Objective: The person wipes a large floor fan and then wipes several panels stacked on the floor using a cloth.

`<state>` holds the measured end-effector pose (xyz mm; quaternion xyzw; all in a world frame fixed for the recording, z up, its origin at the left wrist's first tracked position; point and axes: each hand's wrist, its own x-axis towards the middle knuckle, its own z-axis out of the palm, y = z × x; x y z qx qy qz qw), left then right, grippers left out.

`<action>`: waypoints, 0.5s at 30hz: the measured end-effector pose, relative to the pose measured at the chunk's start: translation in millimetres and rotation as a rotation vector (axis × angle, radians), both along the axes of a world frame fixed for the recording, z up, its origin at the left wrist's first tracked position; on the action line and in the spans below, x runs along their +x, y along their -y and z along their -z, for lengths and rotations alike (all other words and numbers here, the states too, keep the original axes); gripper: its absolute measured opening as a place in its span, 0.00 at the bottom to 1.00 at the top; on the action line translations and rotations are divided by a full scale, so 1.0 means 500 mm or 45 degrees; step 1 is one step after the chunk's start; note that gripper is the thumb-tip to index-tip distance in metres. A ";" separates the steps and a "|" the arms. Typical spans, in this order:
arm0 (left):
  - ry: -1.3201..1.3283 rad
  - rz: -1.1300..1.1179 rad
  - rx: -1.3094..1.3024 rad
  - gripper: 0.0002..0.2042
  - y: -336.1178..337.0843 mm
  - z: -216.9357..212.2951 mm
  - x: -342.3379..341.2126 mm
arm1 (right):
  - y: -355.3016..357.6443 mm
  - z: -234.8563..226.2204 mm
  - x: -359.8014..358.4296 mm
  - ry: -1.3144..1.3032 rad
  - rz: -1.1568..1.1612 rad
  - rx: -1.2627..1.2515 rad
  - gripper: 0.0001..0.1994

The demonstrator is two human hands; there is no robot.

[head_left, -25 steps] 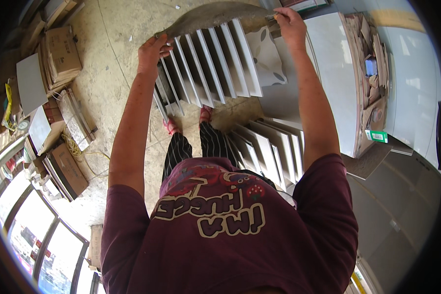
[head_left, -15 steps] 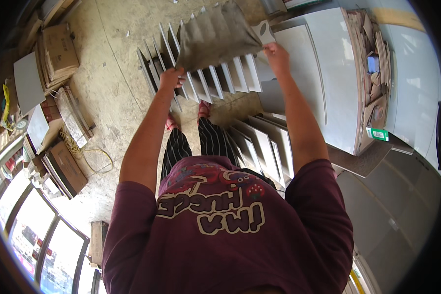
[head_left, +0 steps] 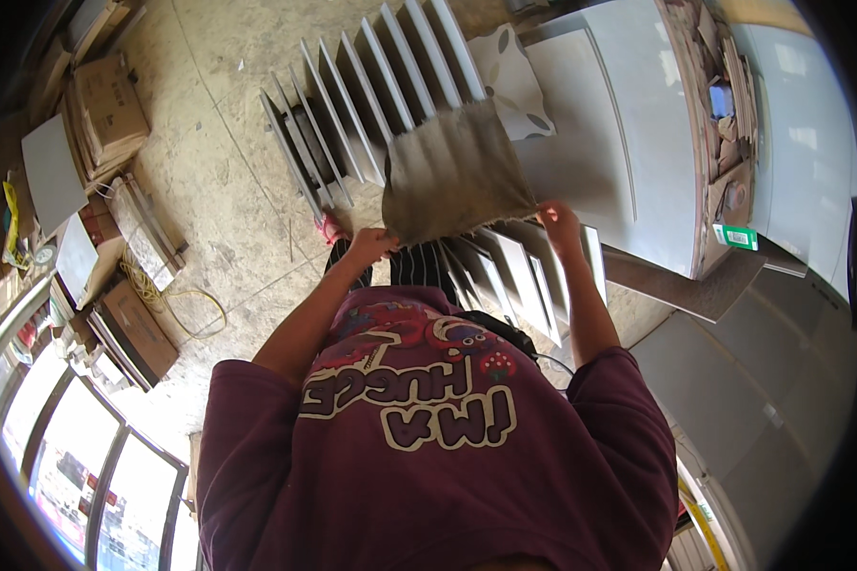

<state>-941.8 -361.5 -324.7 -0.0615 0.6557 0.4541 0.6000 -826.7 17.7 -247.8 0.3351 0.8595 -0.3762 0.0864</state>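
A brown-grey cloth [head_left: 459,173] with frayed edges is stretched between my two hands in front of my waist. My left hand [head_left: 373,246] pinches its near left corner. At the near right corner my right hand [head_left: 556,225] grips the edge. Beyond the cloth stands a row of upright tile panels [head_left: 364,90], spaced apart like slats, and the cloth's far part hides their near right ends. A patterned light panel [head_left: 512,81] lies to the right of that row. Close to my legs, a second row of upright panels [head_left: 509,266] is partly covered by my right arm.
Large pale slabs [head_left: 628,124] stand along the right, with torn cardboard [head_left: 724,114] at their edge. Cardboard boxes [head_left: 109,100] and a coiled yellow cord [head_left: 152,297] lie to the left. A bright glazed door [head_left: 86,476] is at lower left.
Both hands have drawn back toward my body, bringing the cloth nearer and lower. More of the far panel row and the patterned panel now shows.
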 end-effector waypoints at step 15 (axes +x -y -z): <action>-0.129 -0.108 0.375 0.11 -0.014 -0.198 -0.106 | -0.015 -0.213 -0.132 -0.276 -0.007 -0.010 0.07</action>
